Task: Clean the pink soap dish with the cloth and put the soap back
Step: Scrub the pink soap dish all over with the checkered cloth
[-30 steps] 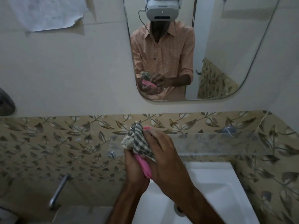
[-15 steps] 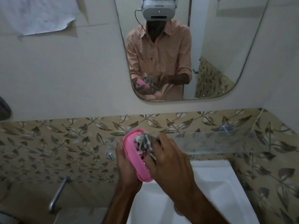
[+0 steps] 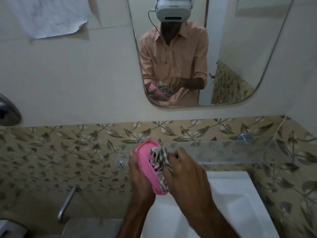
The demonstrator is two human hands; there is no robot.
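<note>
The pink soap dish (image 3: 145,162) is held tilted on its edge above the sink, its open side facing right. My left hand (image 3: 139,177) grips it from behind and below. My right hand (image 3: 186,170) presses a bunched checked cloth (image 3: 159,158) into the dish's hollow. The cloth hangs down along the dish's right rim. No soap is visible. The mirror repeats the same grip.
A white sink (image 3: 228,200) lies below my hands. A glass shelf (image 3: 223,152) runs along the leaf-patterned tiles behind them. A metal tap (image 3: 66,202) sticks out at the lower left. The mirror (image 3: 240,48) hangs above, and a paper sheet (image 3: 51,16) is taped at the upper left.
One second ago the cloth covered the dish's top; the dish has turned so its pink hollow faces me, and the cloth now rubs inside it, lower down.
</note>
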